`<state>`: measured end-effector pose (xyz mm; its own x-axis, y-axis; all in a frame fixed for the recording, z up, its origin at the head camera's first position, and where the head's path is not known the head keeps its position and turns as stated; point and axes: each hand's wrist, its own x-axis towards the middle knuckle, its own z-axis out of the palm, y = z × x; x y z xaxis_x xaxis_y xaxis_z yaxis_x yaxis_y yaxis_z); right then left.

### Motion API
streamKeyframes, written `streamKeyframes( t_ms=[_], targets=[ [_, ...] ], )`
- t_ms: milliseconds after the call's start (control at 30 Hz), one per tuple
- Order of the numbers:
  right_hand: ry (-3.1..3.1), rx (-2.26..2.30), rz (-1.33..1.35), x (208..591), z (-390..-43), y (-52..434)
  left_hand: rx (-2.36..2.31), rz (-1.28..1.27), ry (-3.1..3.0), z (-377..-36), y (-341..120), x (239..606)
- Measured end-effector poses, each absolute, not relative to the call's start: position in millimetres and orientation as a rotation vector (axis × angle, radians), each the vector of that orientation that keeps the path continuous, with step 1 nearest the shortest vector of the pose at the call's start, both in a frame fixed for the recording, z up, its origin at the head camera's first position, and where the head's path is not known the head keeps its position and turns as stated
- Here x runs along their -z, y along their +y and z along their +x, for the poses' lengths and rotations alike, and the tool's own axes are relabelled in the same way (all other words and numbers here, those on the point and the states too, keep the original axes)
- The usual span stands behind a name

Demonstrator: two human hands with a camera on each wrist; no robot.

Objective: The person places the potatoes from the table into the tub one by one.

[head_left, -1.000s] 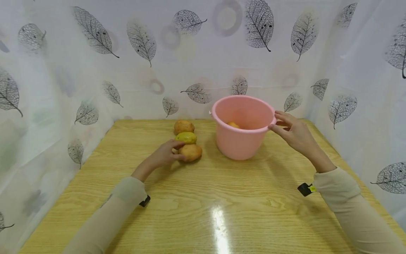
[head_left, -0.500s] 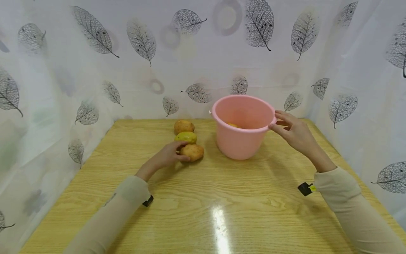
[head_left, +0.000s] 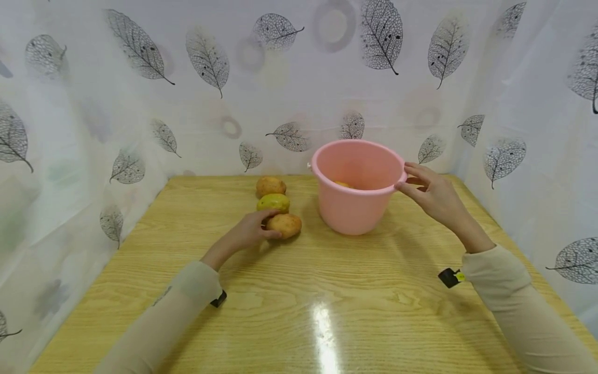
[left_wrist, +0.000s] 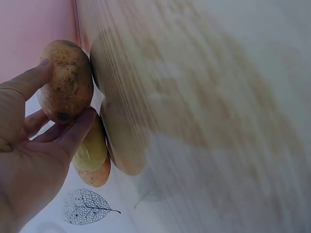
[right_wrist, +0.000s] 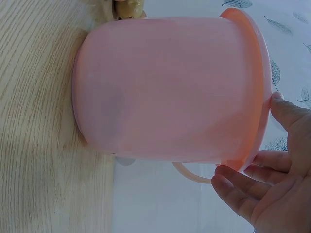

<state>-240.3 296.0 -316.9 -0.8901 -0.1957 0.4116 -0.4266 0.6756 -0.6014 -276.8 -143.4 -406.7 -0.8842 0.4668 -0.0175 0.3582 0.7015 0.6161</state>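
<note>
Three fruits lie in a row on the wooden table (head_left: 327, 291). My left hand (head_left: 274, 224) (left_wrist: 67, 90) grips the nearest one, a brown-yellow fruit (head_left: 287, 225) (left_wrist: 68, 63), between thumb and fingers; it still rests on the table. Behind it lie a green-yellow fruit (head_left: 273, 202) (left_wrist: 91, 148) and another brown fruit (head_left: 270, 186) (left_wrist: 96, 177). A pink bucket (head_left: 350, 213) (right_wrist: 165, 87) stands upright to the right with a yellow fruit (head_left: 343, 184) inside. My right hand (head_left: 404, 177) (right_wrist: 248, 138) pinches the bucket's right rim between thumb and fingers.
White curtains printed with leaves (head_left: 210, 62) close in the table at the back and on both sides. The bucket's thin handle (right_wrist: 192, 174) hangs by my right fingers. Bare wood lies between my two sleeves.
My left hand has closed round the nearest fruit and nudged it slightly to the right. The right hand and the bucket have stayed where they were.
</note>
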Motion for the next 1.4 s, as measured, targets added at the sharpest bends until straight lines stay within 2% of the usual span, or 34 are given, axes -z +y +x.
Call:
streamKeyframes(
  t_ms=[500, 833, 1400],
  targets=[
    [-2.588, -1.067, 0.485, 317, -240, 296, -1.192, 0.583, 2.708, -268, -156, 387],
    [-2.584, -1.059, 0.487, 318, -241, 296, -1.303, 0.472, 2.744, -272, -170, 353],
    [-2.567, -1.082, 0.505, 315, -240, 295, -1.373, 0.461, 2.765, -278, -182, 290]
  ],
)
